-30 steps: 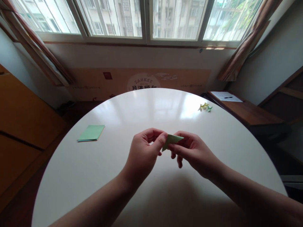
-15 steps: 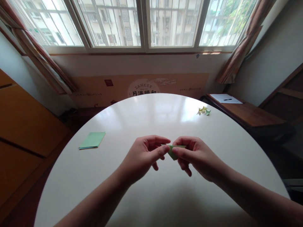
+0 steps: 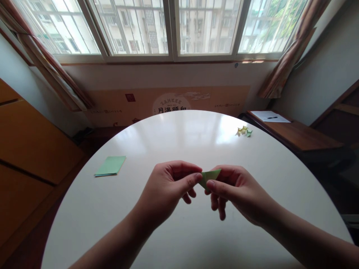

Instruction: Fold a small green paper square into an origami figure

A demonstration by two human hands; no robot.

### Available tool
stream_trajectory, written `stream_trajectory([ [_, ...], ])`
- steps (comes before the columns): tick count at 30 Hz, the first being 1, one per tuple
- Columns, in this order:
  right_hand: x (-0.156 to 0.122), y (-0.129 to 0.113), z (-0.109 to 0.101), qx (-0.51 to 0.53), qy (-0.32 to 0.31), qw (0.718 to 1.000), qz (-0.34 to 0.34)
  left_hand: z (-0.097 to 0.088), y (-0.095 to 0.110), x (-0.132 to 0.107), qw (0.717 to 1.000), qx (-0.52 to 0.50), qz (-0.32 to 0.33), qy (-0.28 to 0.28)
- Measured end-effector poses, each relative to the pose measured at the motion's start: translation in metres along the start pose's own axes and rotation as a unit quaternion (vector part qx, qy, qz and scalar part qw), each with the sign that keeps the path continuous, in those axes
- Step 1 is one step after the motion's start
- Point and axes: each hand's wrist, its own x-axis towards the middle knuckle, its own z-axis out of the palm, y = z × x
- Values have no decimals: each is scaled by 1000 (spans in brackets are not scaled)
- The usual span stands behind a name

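Note:
A small piece of folded green paper point(image 3: 211, 175), roughly triangular with its point downward, is held up above the white table between my hands. My left hand point(image 3: 174, 183) pinches its left corner between thumb and index finger. On the lower right part, the thumb of my right hand point(image 3: 232, 185) presses the paper from the front, with the index finger behind it. The other fingers of both hands hang loosely curled below. Part of the paper is hidden by the fingertips.
On the left of the white round table point(image 3: 168, 142) lies a stack of green square paper point(image 3: 110, 166). Several small yellow and green folded paper figures point(image 3: 244, 131) sit at the back right. Beyond, a wooden side table point(image 3: 311, 134) bears a white sheet point(image 3: 270, 116) and a pen.
My right hand has shifted slightly lower on the folded paper, its thumb sliding toward the bottom point. More of the paper's right side now shows. My left hand keeps its pinch.

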Motion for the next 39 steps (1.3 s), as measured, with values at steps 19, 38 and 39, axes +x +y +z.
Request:
stream_trajectory([
  [19, -2, -2, 2, -12, 18, 1000, 14, 1, -3, -1, 995, 69, -37, -54],
  [38, -1, 0, 0, -34, 36, 999, 22, 1, -6, -1, 993, 116, -21, -23],
  [39, -1, 0, 0, -33, 36, 999, 22, 1, -7, -1, 993, 117, -21, -24],
])
